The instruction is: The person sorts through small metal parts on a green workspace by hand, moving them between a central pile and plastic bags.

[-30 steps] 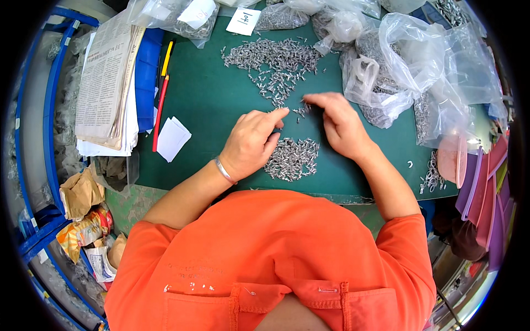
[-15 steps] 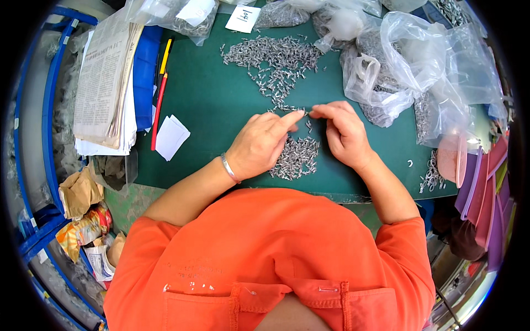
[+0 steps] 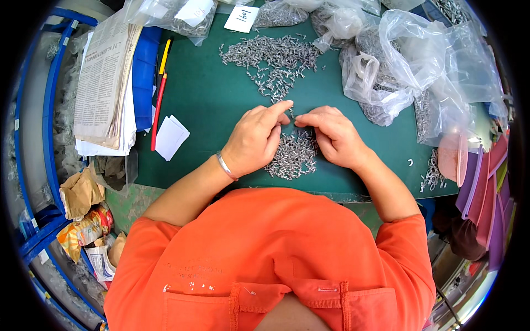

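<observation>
On the green desk (image 3: 210,105), the left hand (image 3: 256,140) and right hand (image 3: 331,135) are pinching tiny metal parts between fingertips above the near pile (image 3: 292,157), while the far pile (image 3: 270,55) is lying untouched, so much sorting seems left

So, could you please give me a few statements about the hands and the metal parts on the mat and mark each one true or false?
1. Both hands, left hand and right hand, meet fingertip to fingertip above the near pile of small metal parts. True.
2. The green mat holds only one pile of parts. False: a larger far pile lies beyond the hands.
3. A bracelet is on the left wrist. True.
4. The red pen lies right of the hands. False: it lies to their left, beside the newspapers.
</observation>
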The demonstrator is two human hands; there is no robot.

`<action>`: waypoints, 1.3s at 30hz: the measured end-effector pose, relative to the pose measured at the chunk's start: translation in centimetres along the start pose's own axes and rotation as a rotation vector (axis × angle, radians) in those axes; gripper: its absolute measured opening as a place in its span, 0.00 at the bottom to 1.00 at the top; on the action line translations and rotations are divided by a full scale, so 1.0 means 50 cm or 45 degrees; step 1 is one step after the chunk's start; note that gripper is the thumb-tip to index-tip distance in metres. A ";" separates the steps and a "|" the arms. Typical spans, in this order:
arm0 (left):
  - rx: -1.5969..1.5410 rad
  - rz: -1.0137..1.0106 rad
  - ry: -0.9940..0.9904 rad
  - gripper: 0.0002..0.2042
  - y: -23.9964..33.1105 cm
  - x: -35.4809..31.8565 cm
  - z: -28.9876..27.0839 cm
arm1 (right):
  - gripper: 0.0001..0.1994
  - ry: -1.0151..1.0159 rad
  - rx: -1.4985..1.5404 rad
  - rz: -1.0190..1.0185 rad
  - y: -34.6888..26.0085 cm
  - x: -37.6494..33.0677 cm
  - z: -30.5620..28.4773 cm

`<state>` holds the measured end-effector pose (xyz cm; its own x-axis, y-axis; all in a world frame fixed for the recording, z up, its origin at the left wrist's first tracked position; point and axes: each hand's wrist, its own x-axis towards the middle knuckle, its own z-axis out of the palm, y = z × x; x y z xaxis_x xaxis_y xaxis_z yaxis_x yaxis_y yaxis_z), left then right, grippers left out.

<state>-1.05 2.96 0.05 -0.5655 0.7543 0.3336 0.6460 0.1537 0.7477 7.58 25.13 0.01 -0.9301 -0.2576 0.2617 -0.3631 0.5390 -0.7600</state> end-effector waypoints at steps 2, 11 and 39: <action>0.035 -0.023 0.079 0.27 -0.001 -0.001 -0.001 | 0.27 0.150 -0.108 0.013 -0.009 0.012 0.009; 0.157 -0.104 0.193 0.31 -0.012 -0.007 -0.004 | 0.27 0.071 -0.145 -0.063 -0.014 0.036 0.015; 0.011 -0.195 0.141 0.28 -0.017 0.002 -0.021 | 0.28 0.205 -0.187 0.017 0.009 0.071 0.010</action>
<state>-2.20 2.25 0.06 -0.7104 0.6468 0.2775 0.5519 0.2674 0.7899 4.13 24.04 0.30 -0.9274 -0.1245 0.3527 -0.3437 0.6557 -0.6722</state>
